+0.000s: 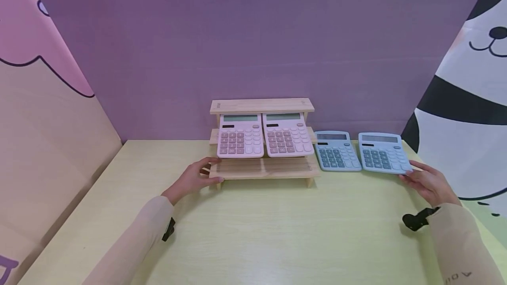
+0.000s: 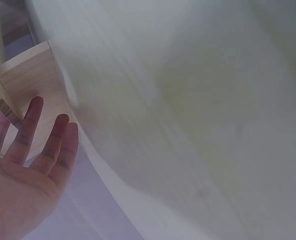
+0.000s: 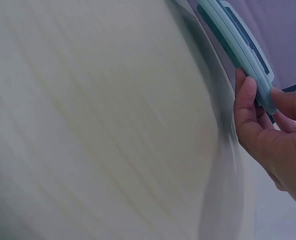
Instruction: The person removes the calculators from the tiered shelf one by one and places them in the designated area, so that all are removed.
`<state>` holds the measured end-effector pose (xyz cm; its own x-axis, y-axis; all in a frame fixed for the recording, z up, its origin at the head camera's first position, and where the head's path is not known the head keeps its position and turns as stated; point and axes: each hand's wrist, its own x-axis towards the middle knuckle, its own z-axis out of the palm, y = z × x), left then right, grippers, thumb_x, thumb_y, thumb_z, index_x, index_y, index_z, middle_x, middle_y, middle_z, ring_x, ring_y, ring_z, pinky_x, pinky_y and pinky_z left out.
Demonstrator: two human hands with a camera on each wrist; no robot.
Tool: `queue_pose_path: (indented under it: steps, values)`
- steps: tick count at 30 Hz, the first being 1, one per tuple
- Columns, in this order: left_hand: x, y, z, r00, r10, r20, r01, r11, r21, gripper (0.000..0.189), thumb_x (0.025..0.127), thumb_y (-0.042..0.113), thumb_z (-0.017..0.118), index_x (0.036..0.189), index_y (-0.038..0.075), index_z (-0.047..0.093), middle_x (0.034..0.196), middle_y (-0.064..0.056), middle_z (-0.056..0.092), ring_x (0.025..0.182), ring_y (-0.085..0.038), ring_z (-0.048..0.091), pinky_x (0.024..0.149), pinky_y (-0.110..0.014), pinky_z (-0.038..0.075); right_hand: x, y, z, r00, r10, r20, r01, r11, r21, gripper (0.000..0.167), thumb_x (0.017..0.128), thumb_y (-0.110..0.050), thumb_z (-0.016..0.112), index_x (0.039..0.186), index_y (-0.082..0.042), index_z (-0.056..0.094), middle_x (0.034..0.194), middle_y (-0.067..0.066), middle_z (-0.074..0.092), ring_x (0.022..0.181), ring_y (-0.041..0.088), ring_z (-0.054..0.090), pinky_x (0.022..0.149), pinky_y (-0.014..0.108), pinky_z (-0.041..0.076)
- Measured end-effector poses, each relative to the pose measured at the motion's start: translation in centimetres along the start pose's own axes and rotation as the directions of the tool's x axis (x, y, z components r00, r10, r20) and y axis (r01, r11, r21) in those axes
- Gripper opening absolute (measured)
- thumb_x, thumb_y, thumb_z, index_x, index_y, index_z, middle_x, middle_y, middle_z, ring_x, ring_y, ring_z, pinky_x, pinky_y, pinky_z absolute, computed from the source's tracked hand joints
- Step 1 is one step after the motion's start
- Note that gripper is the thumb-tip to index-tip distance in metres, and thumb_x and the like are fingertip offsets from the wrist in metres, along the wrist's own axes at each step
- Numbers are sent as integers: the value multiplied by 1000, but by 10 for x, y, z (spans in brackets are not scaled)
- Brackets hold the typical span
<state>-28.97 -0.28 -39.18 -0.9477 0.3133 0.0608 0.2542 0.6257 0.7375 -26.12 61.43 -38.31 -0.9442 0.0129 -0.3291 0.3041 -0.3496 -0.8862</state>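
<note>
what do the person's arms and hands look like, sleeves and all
The left hand and right hand are gloveless. The left sleeve and right sleeve are beige, the right one with dark lettering. Each sleeve ends near a small black fitting.

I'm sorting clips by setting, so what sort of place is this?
Probably a staged tabletop filming corner: a purple backdrop rises behind the table, a cartoon panda print stands at the right, and a small wooden rack displays pink calculators.
</note>
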Motion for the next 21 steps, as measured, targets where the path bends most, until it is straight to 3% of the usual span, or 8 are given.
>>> queue_pose_path:
  steps: [10, 16, 21]
  values:
    - [1, -1, 0, 1000, 15, 1, -15, 1000, -15, 63, 75, 36, 73, 131, 19, 48, 128, -9, 52, 106, -27, 54, 91, -38, 48, 3, -2, -7, 999, 41, -33, -42, 999, -31, 95, 85, 2, 58, 145, -20, -12, 82, -8, 58, 80, 12, 60, 83, 26, 53]
    - [-1, 1, -1, 1000, 19, -1, -19, 1000, -10, 63, 76, 36, 73, 131, 18, 48, 128, -9, 51, 106, -28, 54, 91, -39, 48, 7, -1, -8, 997, 58, -57, -61, 997, -49, 94, 85, 0, 59, 146, -21, -10, 95, -8, 49, 79, 11, 60, 85, 26, 53]
    - [0, 2, -2, 1000, 23, 3, -23, 1000, -14, 63, 76, 35, 73, 131, 18, 48, 129, -9, 51, 106, -28, 54, 91, -39, 48, 9, -2, -9, 996, 66, -53, -68, 997, -43, 92, 87, 0, 57, 145, -20, -11, 81, -9, 57, 79, 11, 61, 84, 26, 53]
